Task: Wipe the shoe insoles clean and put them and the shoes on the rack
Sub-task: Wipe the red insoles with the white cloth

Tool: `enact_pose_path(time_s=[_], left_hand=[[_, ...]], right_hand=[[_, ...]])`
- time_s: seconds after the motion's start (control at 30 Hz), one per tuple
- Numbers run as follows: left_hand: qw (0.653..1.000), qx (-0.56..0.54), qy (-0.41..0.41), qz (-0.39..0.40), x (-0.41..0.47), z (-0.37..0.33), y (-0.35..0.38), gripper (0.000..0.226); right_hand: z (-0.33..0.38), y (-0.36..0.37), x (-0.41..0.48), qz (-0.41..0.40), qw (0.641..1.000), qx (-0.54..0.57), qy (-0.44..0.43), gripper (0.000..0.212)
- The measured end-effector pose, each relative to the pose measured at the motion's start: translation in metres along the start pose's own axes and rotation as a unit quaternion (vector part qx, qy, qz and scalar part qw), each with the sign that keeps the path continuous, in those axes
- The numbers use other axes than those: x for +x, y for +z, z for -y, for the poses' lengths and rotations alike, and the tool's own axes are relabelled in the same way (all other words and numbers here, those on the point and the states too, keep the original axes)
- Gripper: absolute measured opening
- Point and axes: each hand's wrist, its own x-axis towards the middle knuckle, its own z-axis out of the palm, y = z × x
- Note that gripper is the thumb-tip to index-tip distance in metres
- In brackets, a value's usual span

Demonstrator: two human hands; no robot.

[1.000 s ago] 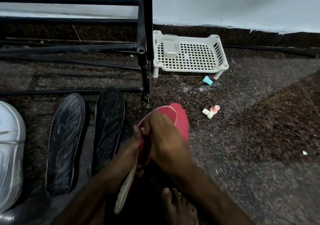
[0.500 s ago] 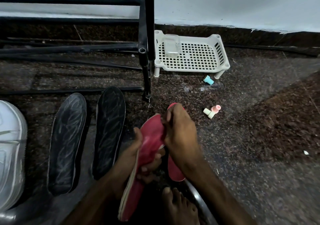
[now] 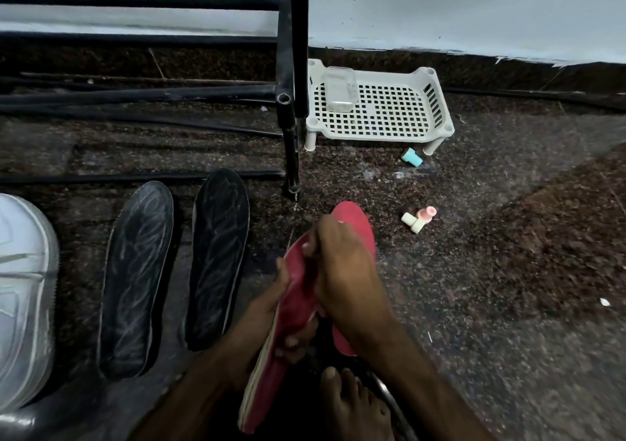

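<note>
Left grip point(image 3: 266, 312) holding insole point(image 3: 298, 305), speckled floor point(image 3: 474, 271), wall point(image 3: 440, 6)

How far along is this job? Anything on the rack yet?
Nothing sits on the rack bars in view. In hand: the left hand grips a red insole on edge, the right hand curls over its top; a second red insole shows beneath. Left: both black insoles and the white shoe lie on the floor, wiped or not I cannot tell.
</note>
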Motion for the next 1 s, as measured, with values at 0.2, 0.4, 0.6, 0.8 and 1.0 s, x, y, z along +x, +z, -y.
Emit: enact_pose_path(time_s=[0.2, 0.4, 0.6, 0.8, 1.0], left_hand=[[0.995, -0.039, 0.071, -0.060, -0.002, -0.005, 0.011, 0.073], [0.992, -0.054, 0.075, -0.086, 0.002, -0.002, 0.003, 0.077], [0.982, -0.158, 0.071, -0.070, -0.002, -0.001, -0.018, 0.085], [0.982, -0.170, 0.026, -0.072, -0.005, 0.003, -0.012, 0.074], [0.977, -0.084, 0.001, -0.195, -0.002, 0.005, -0.032, 0.080]], right_hand=[[0.006, 0.001, -0.001, -0.042, 0.997, 0.037, 0.053, 0.033], [-0.027, 0.006, -0.004, -0.050, 0.995, -0.018, 0.087, 0.038], [-0.027, 0.025, -0.008, -0.038, 0.990, 0.066, 0.121, 0.028], [-0.020, 0.061, -0.020, 0.095, 0.993, 0.020, 0.069, 0.025], [-0.041, 0.062, 0.011, 0.101, 0.988, -0.072, 0.090, 0.031]])
